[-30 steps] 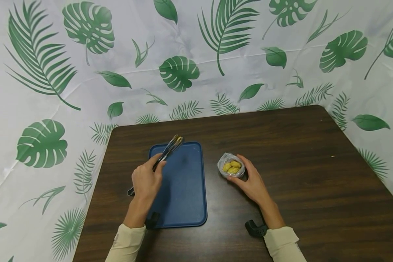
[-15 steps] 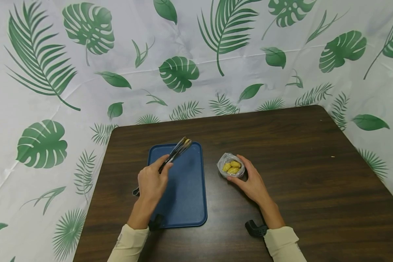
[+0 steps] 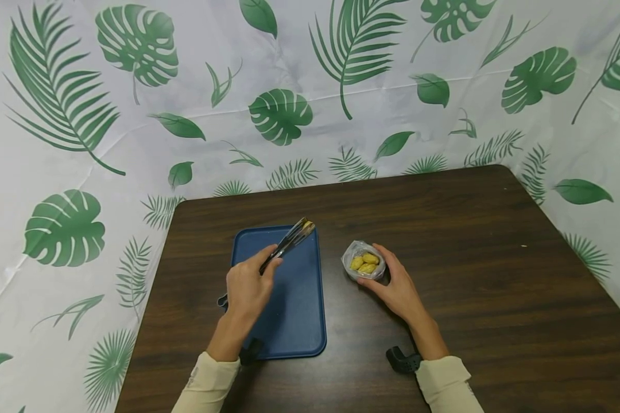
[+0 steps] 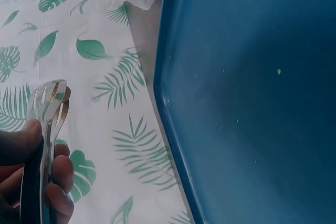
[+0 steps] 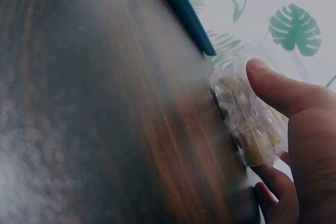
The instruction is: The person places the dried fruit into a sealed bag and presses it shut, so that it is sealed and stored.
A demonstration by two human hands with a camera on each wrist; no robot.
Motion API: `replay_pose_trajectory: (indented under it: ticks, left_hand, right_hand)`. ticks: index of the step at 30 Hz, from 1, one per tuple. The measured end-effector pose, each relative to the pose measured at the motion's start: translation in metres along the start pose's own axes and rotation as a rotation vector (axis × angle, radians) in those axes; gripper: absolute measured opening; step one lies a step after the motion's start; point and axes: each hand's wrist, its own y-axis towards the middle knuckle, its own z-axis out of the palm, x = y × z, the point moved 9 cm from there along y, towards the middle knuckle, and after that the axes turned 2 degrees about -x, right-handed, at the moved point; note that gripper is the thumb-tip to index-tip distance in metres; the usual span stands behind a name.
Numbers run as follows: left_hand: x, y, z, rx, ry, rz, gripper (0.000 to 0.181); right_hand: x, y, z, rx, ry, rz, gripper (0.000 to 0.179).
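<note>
In the head view my left hand (image 3: 247,288) grips dark-handled metal tongs (image 3: 288,240) above the blue tray (image 3: 294,315). A small yellow-brown piece (image 3: 308,225) sits between the tong tips; the left wrist view also shows the tongs (image 4: 48,103) with part of that piece at their tips. To the right of the tray, my right hand (image 3: 400,289) holds an open clear plastic bag (image 3: 348,258), thumb and fingers around its sides. Several yellow, ridged, oval pieces (image 3: 368,268) lie inside the bag. Their exact kind cannot be told.
The tray lies on a dark wood-grain table (image 3: 444,229), left of the bag. A white cloth with green leaves (image 3: 212,143) hangs behind the table. A tiny pale speck (image 3: 524,245) lies on the table at the right.
My left hand has moved to the right with the tongs and the piece, across the top of the tray towards the bag. My right hand and the bag have stayed in place.
</note>
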Motion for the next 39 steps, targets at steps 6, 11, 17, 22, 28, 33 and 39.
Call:
replay_pose_trajectory:
  ticks: [6,11,17,22,28,33,39]
  left_hand:
    - [-0.007,-0.001,0.006,0.020,-0.002,0.016,0.033]
    - [-0.012,-0.002,0.010,0.037,-0.021,0.021,0.033]
    - [-0.019,-0.003,0.015,0.040,-0.038,0.048,0.032]
    - [-0.025,-0.004,0.018,0.043,-0.049,0.059,0.032]
    - [-0.029,-0.006,0.024,0.069,-0.054,0.073,0.032]
    - [-0.033,-0.006,0.026,0.072,-0.058,0.086,0.031]
    - [-0.036,-0.007,0.029,0.086,-0.068,0.094,0.031]
  right_hand:
    - [0.001,0.000,0.000,0.001,0.003,0.002,0.089]
    - [0.001,0.001,0.001,0.001,0.004,0.008,0.089]
    - [0.000,0.000,0.000,-0.001,-0.003,0.006,0.089]
    - [0.001,0.000,0.000,0.004,0.001,0.016,0.089]
    - [0.001,0.000,0.000,0.008,0.000,0.020,0.089]
    - [-0.001,0.000,0.000,0.009,-0.002,0.024,0.089]
    - [0.000,0.001,0.000,0.004,0.001,0.014,0.090]
